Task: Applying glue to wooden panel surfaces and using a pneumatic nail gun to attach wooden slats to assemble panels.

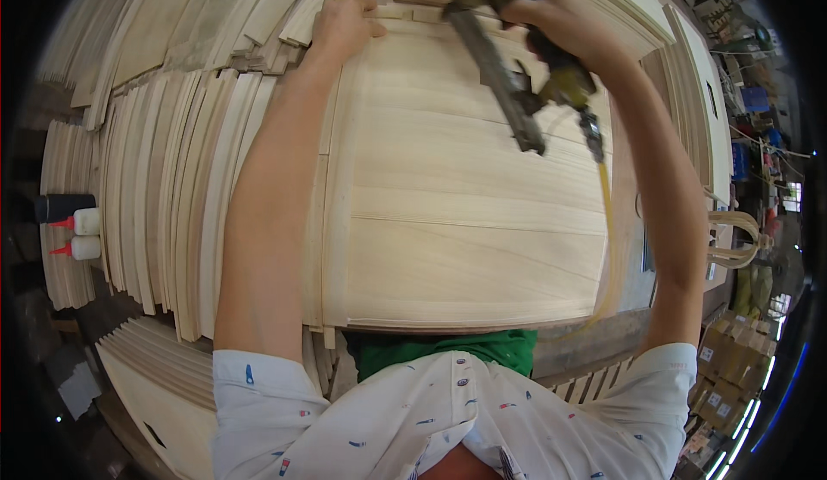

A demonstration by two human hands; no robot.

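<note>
A pale wooden panel point(465, 187) of several boards lies flat in front of me. At its far left corner, my left hand point(343, 28) grips the end of a thin wooden strip point(392, 15) along the far edge, thumb on the near side. My right hand point(573, 28) is wrapped round the handle of a nail gun point(504, 75), held above the far right part of the panel. The tool is slightly blurred, and its long magazine slants toward me. From its handle a yellow air hose point(606, 222) runs down over the panel's right edge.
Many wooden slats point(172, 187) lie stacked at the left, with more boards point(198, 15) beyond. Two white glue bottles point(84, 235) with red tips lie at far left. More panels point(689, 101) stand at right. Cardboard boxes point(732, 359) are stacked at lower right.
</note>
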